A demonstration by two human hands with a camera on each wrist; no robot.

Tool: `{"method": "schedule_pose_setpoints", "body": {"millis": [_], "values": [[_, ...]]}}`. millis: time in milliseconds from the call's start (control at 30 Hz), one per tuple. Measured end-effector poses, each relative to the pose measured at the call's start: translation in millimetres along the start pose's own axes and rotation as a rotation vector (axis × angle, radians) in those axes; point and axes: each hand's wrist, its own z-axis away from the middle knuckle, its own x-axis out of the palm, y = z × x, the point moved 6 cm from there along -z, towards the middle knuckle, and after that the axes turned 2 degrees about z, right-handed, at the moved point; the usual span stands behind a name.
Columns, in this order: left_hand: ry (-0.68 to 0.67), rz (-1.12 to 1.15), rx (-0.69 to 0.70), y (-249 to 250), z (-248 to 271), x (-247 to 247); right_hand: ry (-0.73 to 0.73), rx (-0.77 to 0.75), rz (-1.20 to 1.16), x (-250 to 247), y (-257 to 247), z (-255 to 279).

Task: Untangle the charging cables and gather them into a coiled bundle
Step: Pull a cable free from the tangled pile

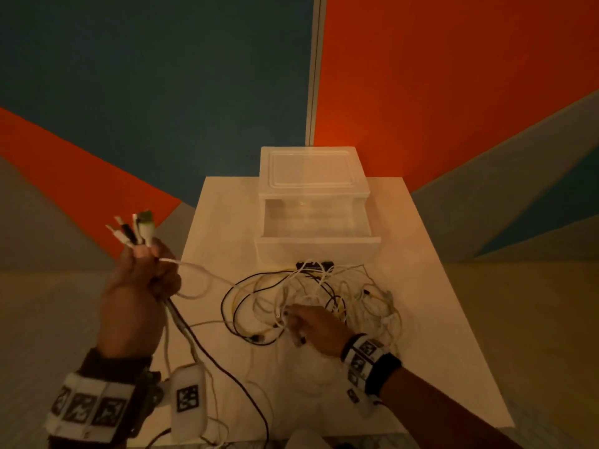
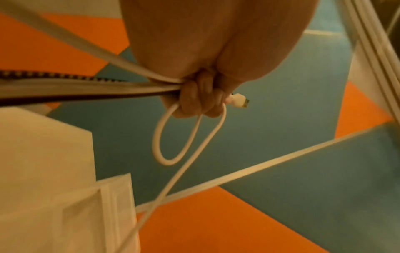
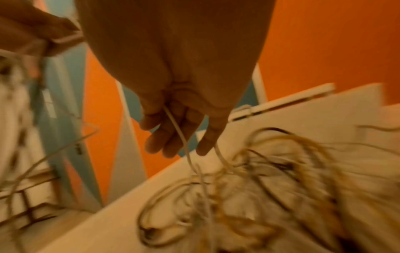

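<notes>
My left hand (image 1: 142, 280) is raised left of the table and grips a bundle of cable ends, with several white and black plugs (image 1: 133, 231) sticking up from the fist. In the left wrist view its curled fingers (image 2: 199, 101) clamp the cords, a white plug (image 2: 238, 101) pokes out, and a white loop (image 2: 164, 145) hangs below. The tangle of white, yellow and black cables (image 1: 324, 296) lies on the white table (image 1: 431, 319). My right hand (image 1: 311, 325) is low over the tangle (image 3: 270, 179), with a thin white cable (image 3: 179, 133) running out between its fingers (image 3: 155, 143).
A translucent plastic drawer box (image 1: 314, 176) stands at the table's back, its drawer (image 1: 317, 247) pulled open with nothing visible inside. A small black item (image 1: 314, 265) lies just before the drawer. Cords trail from my left fist over the table's near edge.
</notes>
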Motion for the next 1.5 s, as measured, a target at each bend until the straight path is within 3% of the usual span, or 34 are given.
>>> {"method": "schedule_pose_setpoints", "body": {"millis": [133, 200, 333, 467, 700, 800, 1000, 1100, 1200, 1333, 1467, 1500], "values": [[0.089, -0.149, 0.011, 5, -8, -33, 0.248, 0.037, 0.092, -42, 34, 16], [0.047, -0.319, -0.066, -16, 0, -17, 0.329, -0.032, 0.144, -54, 6, 16], [-0.074, -0.275, -0.245, -80, 22, 48, 0.426, -0.259, 0.242, -60, -84, 14], [-0.035, -0.212, -0.227, -94, 23, 63, 0.404, -0.301, 0.41, -52, -123, 18], [-0.132, -0.297, -0.159, -90, 32, 79, 0.272, -0.216, 0.558, -45, -119, 22], [-0.091, -0.208, -0.179, -92, 34, 83, 0.205, -0.225, 0.511, -39, -120, 22], [-0.002, -0.074, -0.103, -69, 14, 58, 0.173, -0.29, 0.079, -49, -77, 29], [0.016, 0.007, 0.013, -35, 2, 46, 0.212, -0.131, 0.025, -52, -30, 30], [0.07, 0.096, 0.097, -3, -16, 18, 0.159, 0.059, 0.155, -52, 34, 29], [0.075, 0.065, 0.111, 15, -31, -9, 0.157, 0.279, 0.173, -64, 83, 30], [0.049, -0.04, 0.053, 2, -21, 1, 0.266, 0.215, 0.053, -81, 75, 32], [0.037, -0.056, 0.04, -2, -16, 5, 0.208, 0.225, -0.016, -80, 67, 37]]}}
